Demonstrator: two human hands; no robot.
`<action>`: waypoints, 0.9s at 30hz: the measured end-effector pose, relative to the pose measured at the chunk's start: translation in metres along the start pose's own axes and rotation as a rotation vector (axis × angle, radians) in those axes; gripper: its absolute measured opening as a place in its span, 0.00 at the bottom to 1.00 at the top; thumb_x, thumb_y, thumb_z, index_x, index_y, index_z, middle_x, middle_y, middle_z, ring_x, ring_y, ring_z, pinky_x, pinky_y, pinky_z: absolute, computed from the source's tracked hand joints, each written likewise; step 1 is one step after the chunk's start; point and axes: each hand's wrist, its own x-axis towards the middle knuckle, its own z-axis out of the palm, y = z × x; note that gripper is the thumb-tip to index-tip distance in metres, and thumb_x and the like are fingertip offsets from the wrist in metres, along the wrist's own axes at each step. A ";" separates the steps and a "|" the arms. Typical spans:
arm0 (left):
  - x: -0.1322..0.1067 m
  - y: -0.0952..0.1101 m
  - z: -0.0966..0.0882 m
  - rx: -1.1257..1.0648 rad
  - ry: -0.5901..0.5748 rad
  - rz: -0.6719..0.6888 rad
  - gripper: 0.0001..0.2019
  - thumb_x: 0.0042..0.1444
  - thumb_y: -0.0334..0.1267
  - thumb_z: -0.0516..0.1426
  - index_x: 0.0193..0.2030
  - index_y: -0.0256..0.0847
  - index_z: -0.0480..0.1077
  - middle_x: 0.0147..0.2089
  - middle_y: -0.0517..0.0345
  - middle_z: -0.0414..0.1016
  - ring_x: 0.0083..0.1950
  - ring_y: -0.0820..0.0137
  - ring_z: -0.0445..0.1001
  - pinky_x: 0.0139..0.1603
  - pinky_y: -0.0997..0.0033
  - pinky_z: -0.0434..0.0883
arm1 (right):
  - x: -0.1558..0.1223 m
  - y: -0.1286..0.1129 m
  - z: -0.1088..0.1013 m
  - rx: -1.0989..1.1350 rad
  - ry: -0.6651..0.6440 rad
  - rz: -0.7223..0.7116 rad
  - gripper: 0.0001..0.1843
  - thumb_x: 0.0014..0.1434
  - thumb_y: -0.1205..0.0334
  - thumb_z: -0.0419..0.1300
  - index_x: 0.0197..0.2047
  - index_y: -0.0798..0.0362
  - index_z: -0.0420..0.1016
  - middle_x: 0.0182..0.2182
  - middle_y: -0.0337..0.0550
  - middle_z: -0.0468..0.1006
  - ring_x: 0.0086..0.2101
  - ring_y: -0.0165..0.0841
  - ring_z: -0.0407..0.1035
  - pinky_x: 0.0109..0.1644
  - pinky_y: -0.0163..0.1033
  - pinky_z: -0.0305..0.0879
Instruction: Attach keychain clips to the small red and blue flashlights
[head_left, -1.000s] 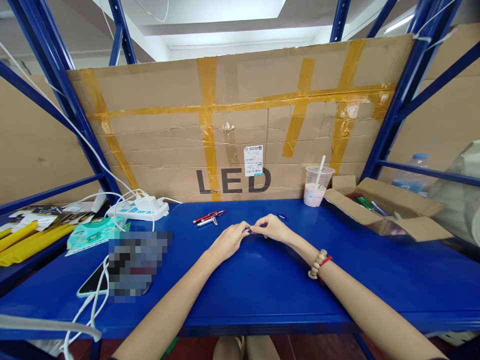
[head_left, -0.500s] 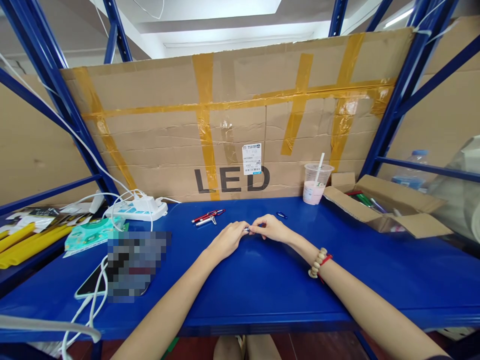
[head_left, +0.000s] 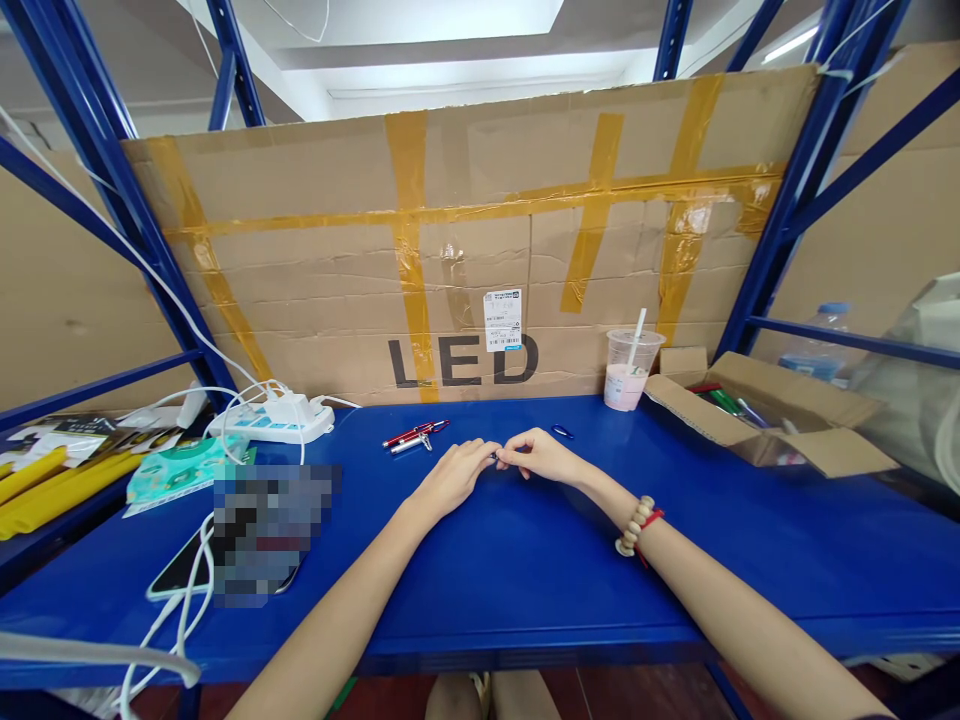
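Near the middle of the blue table, my left hand (head_left: 456, 474) and my right hand (head_left: 541, 456) meet at the fingertips. Between them is a small shiny metal piece (head_left: 494, 456), mostly covered by my fingers. The left fingers are closed over its near end, palm down. My right thumb and forefinger pinch it from the other side. Beyond my left hand lie a red pen (head_left: 415, 434) and a silver pen-like piece (head_left: 411, 443), close together. A small dark blue piece (head_left: 562, 432) rests on the table just past my right hand.
At the back right stand a plastic cup (head_left: 628, 372) with a straw and an open cardboard box (head_left: 697, 415) holding pens. A white power strip (head_left: 274, 422), cables, a green packet (head_left: 180, 475) and a phone (head_left: 180, 575) occupy the left. Cardboard (head_left: 337, 300) walls the back.
My hands stay together in nearly the same spot. Less of the shiny metal piece shows between the fingertips now. The view has shifted very slightly.
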 end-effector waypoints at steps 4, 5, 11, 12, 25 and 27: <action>0.001 -0.001 0.002 -0.033 0.022 0.014 0.13 0.65 0.36 0.40 0.47 0.40 0.62 0.42 0.55 0.67 0.43 0.70 0.65 0.48 0.69 0.62 | -0.001 -0.003 -0.002 0.004 0.015 -0.005 0.25 0.45 0.44 0.61 0.28 0.63 0.75 0.28 0.44 0.75 0.18 0.20 0.59 0.22 0.27 0.55; 0.001 0.000 0.002 -0.039 0.028 0.016 0.13 0.65 0.36 0.40 0.47 0.40 0.62 0.42 0.54 0.67 0.43 0.70 0.65 0.48 0.68 0.62 | -0.001 -0.003 -0.002 0.003 0.015 -0.006 0.25 0.45 0.44 0.61 0.28 0.63 0.75 0.28 0.44 0.75 0.18 0.20 0.59 0.22 0.27 0.56; 0.002 0.006 -0.002 -0.065 0.064 0.003 0.11 0.64 0.34 0.41 0.48 0.38 0.62 0.41 0.54 0.67 0.43 0.69 0.65 0.49 0.67 0.62 | 0.000 -0.001 -0.006 -0.012 0.021 -0.020 0.24 0.46 0.45 0.60 0.28 0.63 0.75 0.28 0.45 0.75 0.18 0.20 0.59 0.22 0.27 0.56; 0.002 0.007 -0.002 -0.079 0.072 0.008 0.11 0.64 0.34 0.42 0.47 0.38 0.62 0.41 0.55 0.67 0.43 0.69 0.65 0.49 0.67 0.62 | 0.000 0.000 -0.007 -0.016 0.022 -0.024 0.24 0.47 0.45 0.60 0.28 0.62 0.75 0.28 0.45 0.75 0.18 0.20 0.59 0.23 0.27 0.56; 0.000 0.004 0.004 0.099 0.017 0.059 0.11 0.64 0.35 0.42 0.41 0.37 0.64 0.39 0.55 0.68 0.39 0.69 0.66 0.41 0.69 0.64 | -0.002 0.005 -0.011 -0.115 -0.118 -0.036 0.24 0.51 0.45 0.58 0.32 0.62 0.75 0.29 0.45 0.75 0.20 0.21 0.62 0.23 0.27 0.59; 0.000 0.003 0.006 0.129 -0.007 0.068 0.11 0.64 0.35 0.43 0.41 0.37 0.64 0.38 0.55 0.68 0.38 0.69 0.67 0.40 0.70 0.65 | -0.002 0.007 -0.011 -0.143 -0.140 -0.043 0.24 0.52 0.46 0.57 0.32 0.62 0.75 0.30 0.45 0.75 0.21 0.22 0.63 0.24 0.26 0.60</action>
